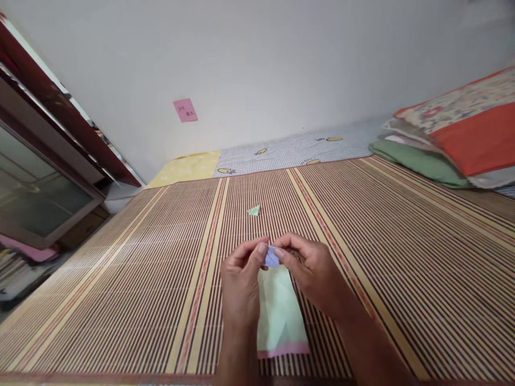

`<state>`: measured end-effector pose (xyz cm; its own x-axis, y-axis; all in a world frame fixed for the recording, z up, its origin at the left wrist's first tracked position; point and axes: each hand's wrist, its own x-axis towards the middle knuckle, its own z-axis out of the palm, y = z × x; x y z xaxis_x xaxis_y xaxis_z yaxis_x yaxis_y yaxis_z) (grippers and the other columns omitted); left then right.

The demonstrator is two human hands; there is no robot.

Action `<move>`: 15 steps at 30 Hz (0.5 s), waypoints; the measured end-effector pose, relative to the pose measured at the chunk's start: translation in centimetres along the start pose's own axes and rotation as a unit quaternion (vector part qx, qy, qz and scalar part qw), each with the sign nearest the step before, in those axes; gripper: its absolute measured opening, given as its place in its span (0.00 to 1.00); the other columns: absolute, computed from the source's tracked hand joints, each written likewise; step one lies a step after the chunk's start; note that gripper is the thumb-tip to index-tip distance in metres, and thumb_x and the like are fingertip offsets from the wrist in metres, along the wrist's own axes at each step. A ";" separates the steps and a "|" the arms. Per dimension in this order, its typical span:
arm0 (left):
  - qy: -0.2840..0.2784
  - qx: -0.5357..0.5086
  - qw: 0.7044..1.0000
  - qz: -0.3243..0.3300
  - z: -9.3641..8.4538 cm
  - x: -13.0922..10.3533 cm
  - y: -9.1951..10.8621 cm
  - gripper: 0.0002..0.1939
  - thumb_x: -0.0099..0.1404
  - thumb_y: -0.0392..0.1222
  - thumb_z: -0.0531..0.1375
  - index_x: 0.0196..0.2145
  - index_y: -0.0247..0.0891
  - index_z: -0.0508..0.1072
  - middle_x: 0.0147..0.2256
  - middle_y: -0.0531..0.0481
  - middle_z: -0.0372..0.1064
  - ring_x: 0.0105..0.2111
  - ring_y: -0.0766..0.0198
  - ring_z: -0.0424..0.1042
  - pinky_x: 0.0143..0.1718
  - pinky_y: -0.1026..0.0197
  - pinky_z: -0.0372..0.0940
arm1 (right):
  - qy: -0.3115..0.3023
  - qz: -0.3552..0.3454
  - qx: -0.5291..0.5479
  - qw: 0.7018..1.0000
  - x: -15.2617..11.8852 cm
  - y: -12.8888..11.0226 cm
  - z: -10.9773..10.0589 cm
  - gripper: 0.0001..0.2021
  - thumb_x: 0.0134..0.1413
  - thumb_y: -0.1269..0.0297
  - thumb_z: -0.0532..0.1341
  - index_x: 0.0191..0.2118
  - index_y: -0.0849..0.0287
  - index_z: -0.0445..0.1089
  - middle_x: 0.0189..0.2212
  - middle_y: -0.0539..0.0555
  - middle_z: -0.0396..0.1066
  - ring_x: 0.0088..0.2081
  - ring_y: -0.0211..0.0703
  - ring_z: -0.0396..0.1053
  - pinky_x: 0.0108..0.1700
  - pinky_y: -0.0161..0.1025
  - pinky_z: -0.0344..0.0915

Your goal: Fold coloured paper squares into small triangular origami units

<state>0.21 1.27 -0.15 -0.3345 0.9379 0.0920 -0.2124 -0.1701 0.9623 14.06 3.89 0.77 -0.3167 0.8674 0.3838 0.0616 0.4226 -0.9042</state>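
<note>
A small piece of purple paper (272,257) is pinched between both hands, held above the striped mat (161,279). My left hand (244,271) grips its left side between thumb and fingers. On its right side, the thumb and fingers of my right hand (308,265) are closed. Below the hands lies a pale green sheet (281,311) with a pink strip along its near edge, partly hidden by my left hand and wrist. Farther off on the mat rests a small folded green paper piece (255,210).
Folded bedding with an orange and floral cover (483,134) is stacked at the right. A pink note (185,110) is on the wall. Patterned cloth (281,153) and yellow cloth (189,166) line the mat's far edge. A glass-paned cabinet (40,193) stands at the left.
</note>
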 end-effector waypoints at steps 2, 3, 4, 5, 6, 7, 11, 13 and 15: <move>-0.016 -0.012 1.000 -0.002 -0.3 0.2 0.0 0.08 0.59 0.45 0.72 0.31 0.37 0.83 0.27 0.51 0.76 0.28 0.67 0.71 0.32 0.65 0.67 | -0.018 0.021 0.012 1.000 0.0 0.3 -0.3 0.08 0.66 0.65 0.58 0.36 0.58 0.73 0.27 0.48 0.70 0.29 0.38 0.66 0.31 0.36 0.60; -0.012 -0.017 1.000 0.006 -0.4 0.2 0.0 0.08 0.58 0.44 0.72 0.29 0.37 0.82 0.26 0.51 0.75 0.28 0.67 0.71 0.32 0.65 0.67 | -0.023 0.034 0.025 0.999 0.0 0.5 -0.3 0.08 0.66 0.64 0.58 0.36 0.58 0.73 0.27 0.48 0.69 0.29 0.38 0.65 0.31 0.36 0.60; 0.000 -0.018 1.000 0.017 -0.4 0.2 0.0 0.09 0.58 0.44 0.72 0.28 0.37 0.81 0.25 0.52 0.74 0.27 0.68 0.70 0.32 0.66 0.67 | -0.026 0.048 0.040 0.998 0.0 0.6 -0.3 0.08 0.66 0.63 0.59 0.36 0.58 0.72 0.27 0.47 0.68 0.29 0.37 0.64 0.30 0.36 0.59; 0.018 -0.017 0.999 0.031 -0.3 0.1 0.0 0.09 0.59 0.43 0.72 0.27 0.37 0.80 0.25 0.53 0.73 0.26 0.68 0.70 0.31 0.66 0.66 | -0.032 0.063 0.056 0.996 0.0 0.8 -0.2 0.08 0.65 0.62 0.60 0.35 0.58 0.72 0.26 0.47 0.67 0.29 0.37 0.64 0.30 0.36 0.59; 0.038 -0.011 0.998 0.046 -0.1 0.0 0.0 0.09 0.59 0.43 0.71 0.27 0.37 0.79 0.24 0.54 0.72 0.26 0.69 0.69 0.30 0.67 0.66 | -0.041 0.076 0.068 0.994 0.1 0.9 0.0 0.08 0.63 0.61 0.62 0.34 0.58 0.71 0.26 0.47 0.66 0.29 0.37 0.63 0.30 0.36 0.59; 0.057 -0.003 0.997 0.060 0.1 -0.2 0.0 0.09 0.60 0.43 0.71 0.27 0.37 0.79 0.24 0.55 0.71 0.26 0.69 0.69 0.29 0.68 0.65 | -0.054 0.086 0.076 0.992 0.1 1.0 0.1 0.08 0.62 0.61 0.63 0.32 0.58 0.71 0.26 0.47 0.65 0.28 0.37 0.63 0.30 0.36 0.58; 0.103 0.027 0.991 0.086 0.6 -0.4 0.0 0.09 0.60 0.44 0.71 0.28 0.37 0.79 0.25 0.54 0.72 0.27 0.68 0.70 0.30 0.67 0.66 | -0.070 0.073 0.054 0.993 0.0 1.0 0.4 0.09 0.61 0.66 0.63 0.29 0.59 0.71 0.25 0.47 0.68 0.29 0.37 0.64 0.32 0.36 0.58; 0.084 0.031 0.994 0.066 0.3 -0.2 0.0 0.10 0.59 0.45 0.71 0.28 0.37 0.79 0.25 0.54 0.72 0.27 0.68 0.70 0.30 0.67 0.66 | -0.061 0.055 0.036 0.996 -0.1 0.9 0.2 0.10 0.63 0.67 0.60 0.29 0.58 0.70 0.25 0.47 0.69 0.29 0.37 0.65 0.32 0.37 0.59; 0.041 0.020 0.998 0.031 -0.2 0.2 0.1 0.11 0.58 0.45 0.72 0.28 0.36 0.79 0.24 0.53 0.72 0.26 0.69 0.68 0.30 0.67 0.65 | -0.064 0.047 0.041 0.996 -0.1 1.0 0.0 0.11 0.64 0.66 0.59 0.28 0.58 0.69 0.25 0.47 0.69 0.29 0.37 0.65 0.33 0.37 0.59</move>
<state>0.00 1.35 -0.12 -0.4201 0.8979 0.1313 -0.1533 -0.2129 0.9650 14.17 4.18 -0.14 -0.4319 0.8592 0.2743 0.0214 0.3138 -0.9493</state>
